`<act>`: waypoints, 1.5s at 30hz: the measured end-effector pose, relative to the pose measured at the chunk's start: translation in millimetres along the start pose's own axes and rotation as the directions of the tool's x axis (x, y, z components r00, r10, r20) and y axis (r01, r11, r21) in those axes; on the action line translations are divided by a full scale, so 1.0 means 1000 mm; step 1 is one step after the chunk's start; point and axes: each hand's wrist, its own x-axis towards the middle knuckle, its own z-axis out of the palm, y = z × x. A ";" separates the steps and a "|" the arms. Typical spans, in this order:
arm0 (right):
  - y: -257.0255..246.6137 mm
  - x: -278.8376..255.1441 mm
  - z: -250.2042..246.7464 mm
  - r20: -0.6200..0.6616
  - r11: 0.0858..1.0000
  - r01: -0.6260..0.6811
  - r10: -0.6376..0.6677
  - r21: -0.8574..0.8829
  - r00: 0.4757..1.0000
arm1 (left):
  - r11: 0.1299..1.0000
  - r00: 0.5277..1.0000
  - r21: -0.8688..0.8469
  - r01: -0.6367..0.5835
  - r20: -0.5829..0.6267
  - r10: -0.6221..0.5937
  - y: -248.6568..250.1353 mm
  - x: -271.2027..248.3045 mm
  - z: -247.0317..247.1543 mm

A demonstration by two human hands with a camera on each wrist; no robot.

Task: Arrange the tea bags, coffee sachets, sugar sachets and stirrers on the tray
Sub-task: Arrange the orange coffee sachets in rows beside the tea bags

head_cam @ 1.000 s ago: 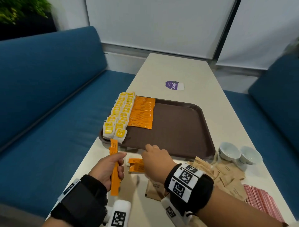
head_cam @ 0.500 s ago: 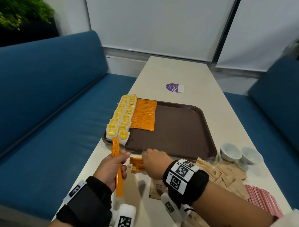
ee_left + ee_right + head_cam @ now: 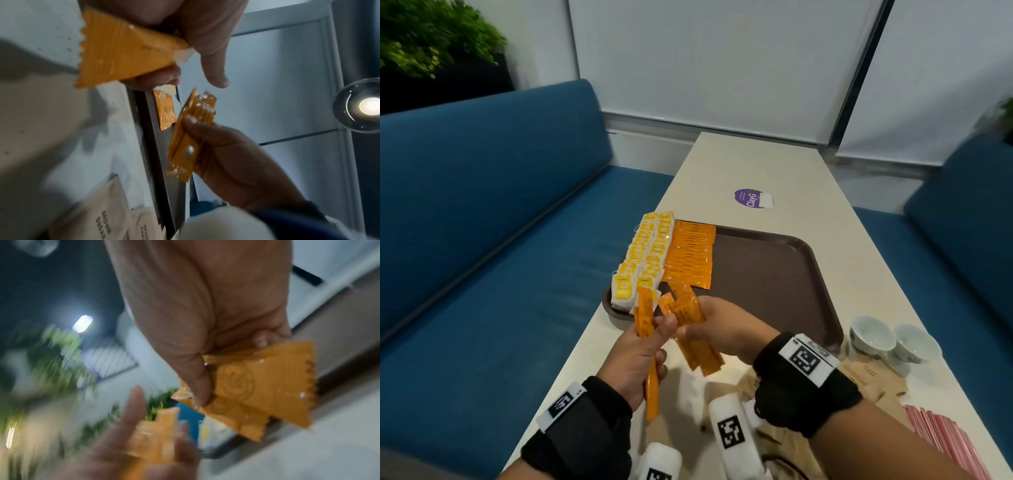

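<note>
Low in the centre of the head view, the left hand (image 3: 635, 356) grips an upright orange coffee stick (image 3: 646, 329), fingers curled round it. Just to its right, the right hand (image 3: 726, 329) pinches a small bunch of coffee sachets (image 3: 690, 325) (at least two, fanned). Both hover over the near edge of the brown tray (image 3: 774, 284), where tea bags (image 3: 643, 260) and more orange packets (image 3: 690, 255) lie in rows at its left. Brown sugar packets (image 3: 873, 380) and red stirrers (image 3: 945, 438) lie on the table (image 3: 774, 164) at lower right.
</note>
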 end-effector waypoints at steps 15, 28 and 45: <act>0.016 -0.011 0.012 -0.087 0.933 0.004 0.030 0.360 0.996 | 0.983 0.998 -0.179 0.051 -0.035 -0.058 -0.007 0.011 0.020; 0.026 0.009 0.019 -0.238 0.975 -0.029 0.083 0.219 0.968 | 0.969 0.985 -0.234 0.078 0.167 -0.039 -0.012 0.012 0.034; 0.032 0.003 0.017 -0.568 0.991 0.137 -0.111 0.003 0.816 | 0.973 0.977 -0.214 0.090 0.208 -0.044 -0.011 0.019 0.043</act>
